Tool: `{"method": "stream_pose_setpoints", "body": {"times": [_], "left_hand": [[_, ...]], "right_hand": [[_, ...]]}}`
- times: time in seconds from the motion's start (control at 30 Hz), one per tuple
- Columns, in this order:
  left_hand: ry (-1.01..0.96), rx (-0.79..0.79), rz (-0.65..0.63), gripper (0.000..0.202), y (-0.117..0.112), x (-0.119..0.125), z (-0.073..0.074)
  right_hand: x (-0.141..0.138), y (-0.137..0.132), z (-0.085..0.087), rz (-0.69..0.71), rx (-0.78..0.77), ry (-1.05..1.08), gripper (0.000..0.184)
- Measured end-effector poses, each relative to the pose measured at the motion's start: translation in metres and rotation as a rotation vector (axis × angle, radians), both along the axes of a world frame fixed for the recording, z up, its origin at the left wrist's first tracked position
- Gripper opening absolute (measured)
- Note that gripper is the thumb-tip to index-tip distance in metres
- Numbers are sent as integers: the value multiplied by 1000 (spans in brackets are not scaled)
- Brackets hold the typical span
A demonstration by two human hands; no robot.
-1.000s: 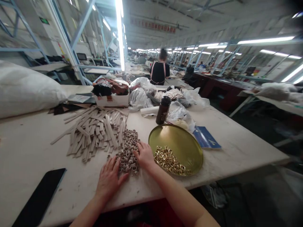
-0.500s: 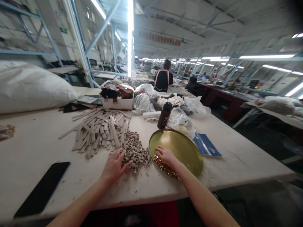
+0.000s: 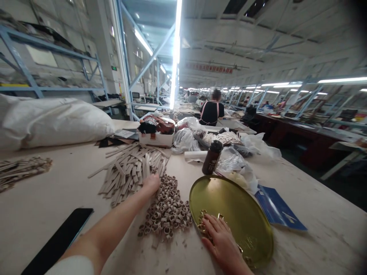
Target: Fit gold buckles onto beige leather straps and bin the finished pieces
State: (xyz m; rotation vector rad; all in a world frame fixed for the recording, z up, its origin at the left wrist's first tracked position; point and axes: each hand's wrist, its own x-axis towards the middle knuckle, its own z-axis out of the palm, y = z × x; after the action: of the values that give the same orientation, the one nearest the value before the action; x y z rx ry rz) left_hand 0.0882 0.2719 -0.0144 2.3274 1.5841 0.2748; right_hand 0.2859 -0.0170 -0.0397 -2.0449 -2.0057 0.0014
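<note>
My left hand (image 3: 151, 184) is curled closed at the border between a heap of flat beige strips (image 3: 126, 172) and a pile of small beige ring-shaped loops (image 3: 169, 206). Its fingertips are turned away, so whatever they hold is hidden. Palm down, my right hand (image 3: 222, 238) lies with fingers stretched over small shiny gold metal pieces (image 3: 203, 225) at the near left part of a round gold tray (image 3: 229, 194). Some of the pieces are covered by that hand.
A dark bottle (image 3: 212, 157) stands behind the tray, beside clear plastic bags (image 3: 235, 164). A blue booklet (image 3: 279, 208) lies to the right. At left are a black phone-like slab (image 3: 60, 238) and a large white sack (image 3: 57, 122). A filled box (image 3: 156, 139) sits behind the strips. A person (image 3: 211, 110) is farther back.
My left hand has moved forward from the loops to the edge of the strips and curled closed. My right hand stays over the gold pieces, fingers now flatter. The view has shifted.
</note>
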Motion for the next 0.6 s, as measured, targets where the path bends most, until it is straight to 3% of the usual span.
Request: {"method": "stream_pose_setpoints", "body": {"times": [0.1,0.2,0.33,0.47,0.53,0.6], "left_hand": [[-90,-105,58,18,3,-8,6],[-244,-204,66,19,-16,-31,17],[-454,-441,-5,27,-86,-67,27],[-864,-1037,-26,18,-169,-95,28],[-926,-1234,14,17,-198,-103,26],[-938,-1331,34,17,-215,-110,22]], "right_hand": [[-14,-5,5,5,144,91,40],[-39,-2,12,-7,230,339,30],[-78,17,19,-150,155,873,30],[-106,33,23,-197,-6,1508,46],[-116,36,23,-206,-28,1635,41],[-122,35,22,-230,-30,1615,35]]}}
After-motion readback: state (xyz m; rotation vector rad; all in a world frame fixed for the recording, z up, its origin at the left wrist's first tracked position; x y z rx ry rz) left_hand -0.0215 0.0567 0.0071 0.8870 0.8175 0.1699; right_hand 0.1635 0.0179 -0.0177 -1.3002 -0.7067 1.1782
